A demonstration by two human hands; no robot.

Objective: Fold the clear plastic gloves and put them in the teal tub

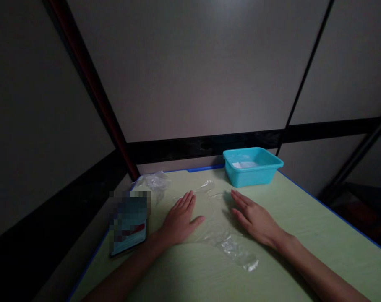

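A thin, see-through piece of plastic film [212, 216] lies spread on the table between my two hands. It has narrow loop-like strips at its far end and a crumpled, shiny part at its near right; I cannot tell whether it is a bag or a glove. My left hand [180, 220] rests palm down on its left side, fingers stretched and thumb out to the right. Over its right side is my right hand [255, 218], also open, fingers stretched forward; whether it touches the film is unclear. Neither hand grasps anything.
A turquoise plastic basin [255, 176] with something white inside stands at the table's back right. More crumpled clear plastic [155, 181] lies at the back left. A phone-like device [130, 235], partly pixelated, is left of my left forearm. Wall panels rise behind the pale green table [319, 235].
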